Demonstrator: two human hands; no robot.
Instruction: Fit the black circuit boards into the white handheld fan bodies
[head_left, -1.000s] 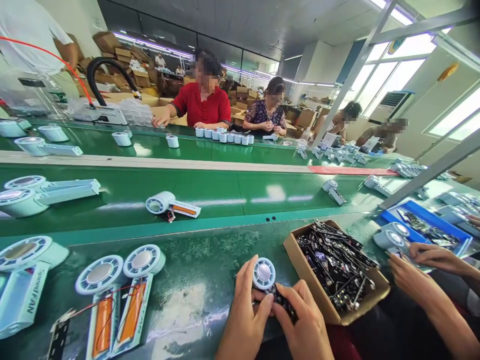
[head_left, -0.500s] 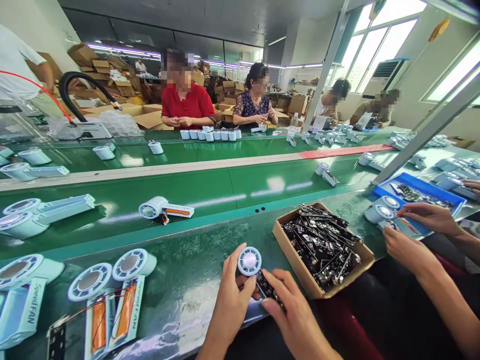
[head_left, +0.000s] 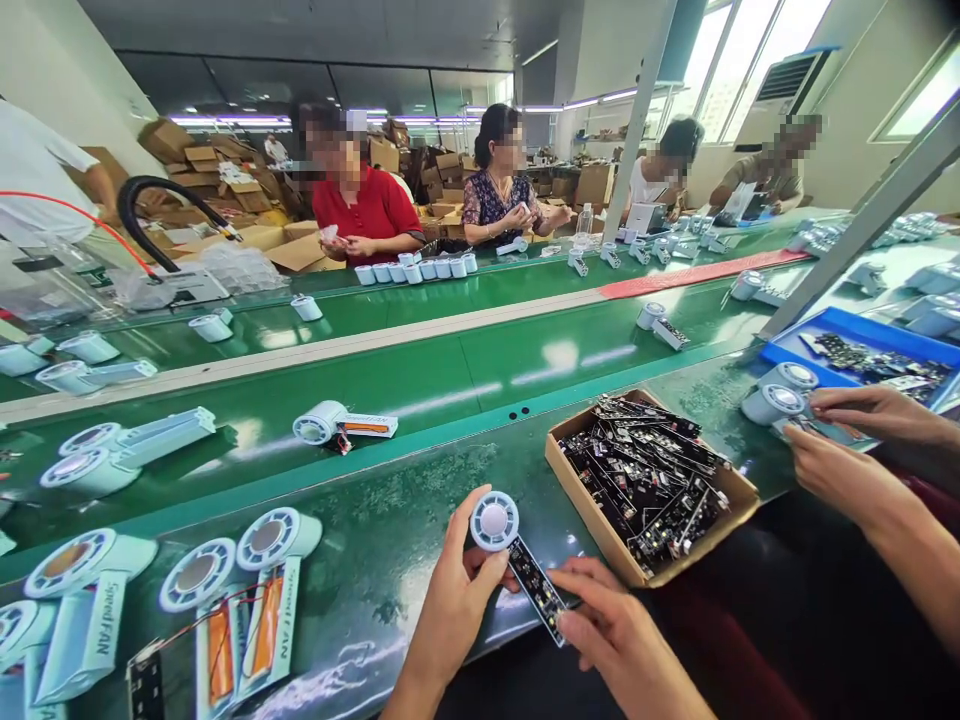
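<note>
My left hand (head_left: 450,603) grips a small white fan head (head_left: 494,522) from its left side, thumb and fingers around it. A narrow black circuit board (head_left: 535,588) runs down and to the right from the fan head. My right hand (head_left: 611,628) pinches the lower end of that board. Both hands hover at the near edge of the green bench (head_left: 390,560).
A cardboard box (head_left: 600,530) of black circuit boards sits just right of my hands. Half-assembled white fans (head_left: 247,590) with orange batteries lie at left. One fan (head_left: 341,424) rides the green conveyor. A neighbour's hands (head_left: 840,450) work at right by a blue tray (head_left: 862,345). Several people sit across the belt.
The board has come out from under my right hand and now shows full length. My right hand slid down to its lower end. The camera tilted slightly.
</note>
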